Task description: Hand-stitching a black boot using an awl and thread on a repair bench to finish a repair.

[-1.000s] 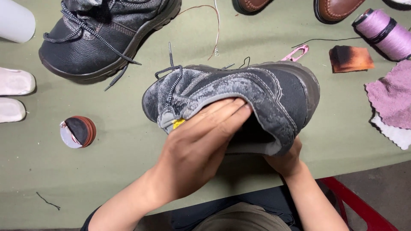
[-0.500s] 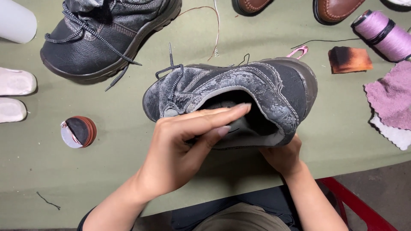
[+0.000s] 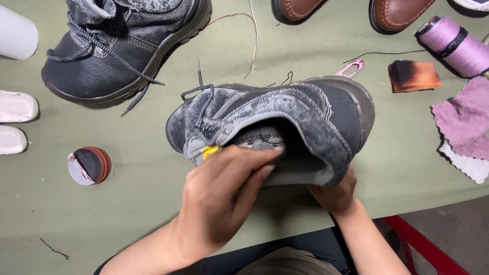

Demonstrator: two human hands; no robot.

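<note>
A worn grey and black boot (image 3: 305, 109) lies on its side on the green table (image 3: 127, 219), its opening turned toward me. My left hand (image 3: 224, 198) is at that opening, fingers bunched together with the tips on the inner lining beside a small yellow tag (image 3: 210, 151). A dark thread loop shows inside the opening. My right hand (image 3: 333, 193) grips the boot from below at the heel end, mostly hidden by the collar. The boot's speckled lace (image 3: 199, 89) trails up onto the table.
A second black boot (image 3: 117, 46) stands at top left, two brown shoes (image 3: 298, 7) at the top. On the right are a purple thread spool (image 3: 456, 46), pink cloth (image 3: 466, 117) and a scorched orange pad (image 3: 412, 75). A round tin (image 3: 89, 165) lies left.
My left hand lifted its fingers flat off the boot's opening, then curled them back down onto the lining. The boot has tilted slightly, showing more of its inside.
</note>
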